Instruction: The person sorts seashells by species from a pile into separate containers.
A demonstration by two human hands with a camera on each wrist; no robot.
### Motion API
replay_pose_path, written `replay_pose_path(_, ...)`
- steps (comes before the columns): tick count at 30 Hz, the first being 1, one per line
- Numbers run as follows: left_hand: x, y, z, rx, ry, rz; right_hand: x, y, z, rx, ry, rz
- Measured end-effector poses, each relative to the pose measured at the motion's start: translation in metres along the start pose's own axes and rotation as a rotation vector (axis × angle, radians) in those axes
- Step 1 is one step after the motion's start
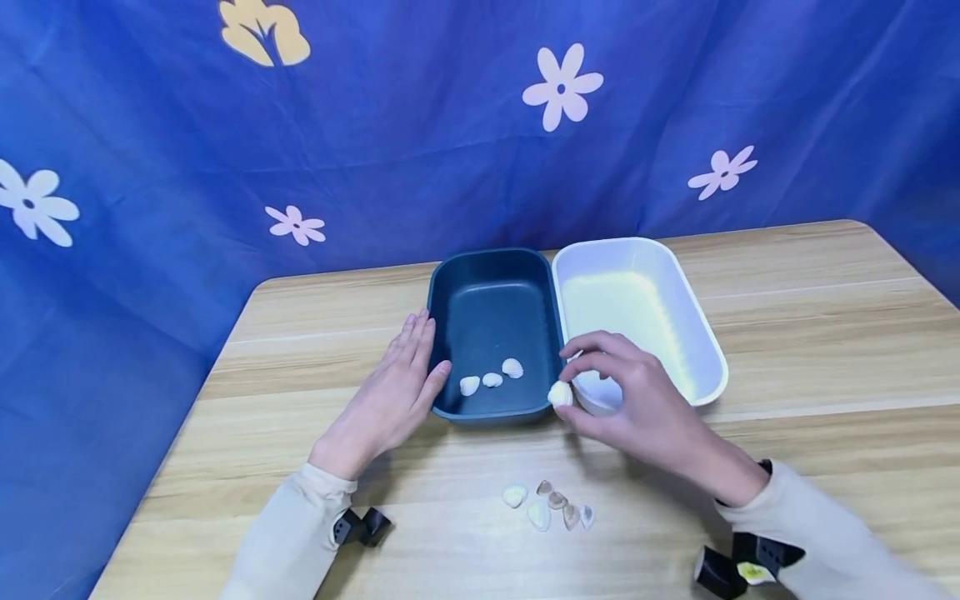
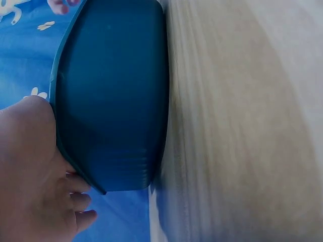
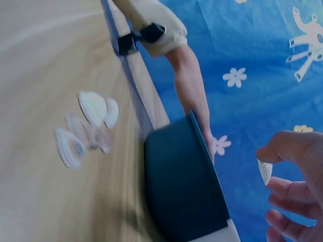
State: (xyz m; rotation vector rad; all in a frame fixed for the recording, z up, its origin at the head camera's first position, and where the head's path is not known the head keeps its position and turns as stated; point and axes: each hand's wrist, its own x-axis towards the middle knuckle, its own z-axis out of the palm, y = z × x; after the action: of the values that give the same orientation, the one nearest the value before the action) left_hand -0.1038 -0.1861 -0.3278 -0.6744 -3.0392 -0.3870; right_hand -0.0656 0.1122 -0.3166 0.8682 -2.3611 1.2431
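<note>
Between thumb and fingers, my right hand (image 1: pixel 637 400) pinches a white ribbed seashell (image 1: pixel 560 394) at the near right corner of the dark teal bin (image 1: pixel 491 414). The same seashell (image 3: pixel 265 171) shows edge-on in the right wrist view. My left hand (image 1: pixel 393 387) rests against the bin's left rim with its fingers straight, the thumb over the edge. Inside the bin, three white seashells (image 1: pixel 492 380) lie near its front wall. On the table in front are several loose shells, among them a white one (image 1: pixel 538 514) and a brown one (image 1: pixel 557 500).
A white bin (image 1: pixel 716 367) stands side by side with the teal one, partly behind my right hand. Both sit on a wood-grain table (image 1: pixel 315 333). A blue cloth (image 1: pixel 420 125) with flower prints hangs along the far and left sides.
</note>
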Motion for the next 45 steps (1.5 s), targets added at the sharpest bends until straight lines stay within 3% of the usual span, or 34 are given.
replay_pose_path(15, 0.003, 0.002, 0.003, 0.007, -0.002, 0.012, 0.030, 0.019, 0.017, -0.102, -0.038, 0.233)
replay_pose_path(31, 0.003, 0.003, 0.004, 0.002, 0.008, 0.020, 0.046, 0.028, 0.038, -0.326, -0.062, 0.212)
replay_pose_path(45, 0.001, -0.001, 0.003, -0.020, 0.017, 0.009, 0.051, 0.030, 0.046, -0.388, -0.080, 0.253)
